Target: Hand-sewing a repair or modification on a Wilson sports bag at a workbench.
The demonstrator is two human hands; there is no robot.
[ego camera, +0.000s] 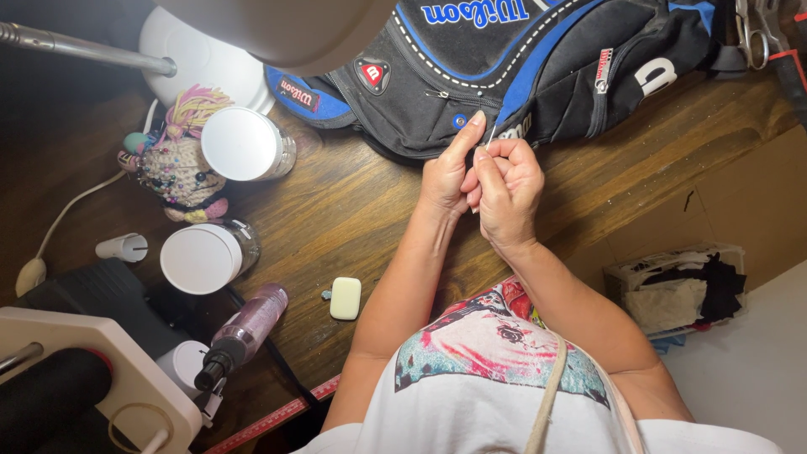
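The right hand point(507, 187) is pinched shut on a thin needle point(491, 134), thumb and forefinger pressed together around its shaft, with the bright tip poking up toward the edge of the black and blue sports bag point(538, 67). The left hand point(448, 172) sits touching the right, fingers curled in and the thumb stretched up to the bag's rim, apparently steadying the fabric there; whether it grips any thread cannot be told. Judging from this, the sewing is in its middle: the needle is at the seam by the blue piping and white stitching, no finished mend is visible, and any thread is too fine to see. The bag is a padded woven synthetic with zips and 1 small blue stud, lying at the far edge of the dark, grained wooden worktop point(361, 210). Further out lie a small pale rounded block, perhaps chalk or soap point(345, 298), a pink spray bottle point(244, 332) with a black nozzle, 2 clear jars with flat white lids point(225, 202), a beaded doll pincushion point(178, 164) with yarn hair, and a red measuring tape point(277, 414).
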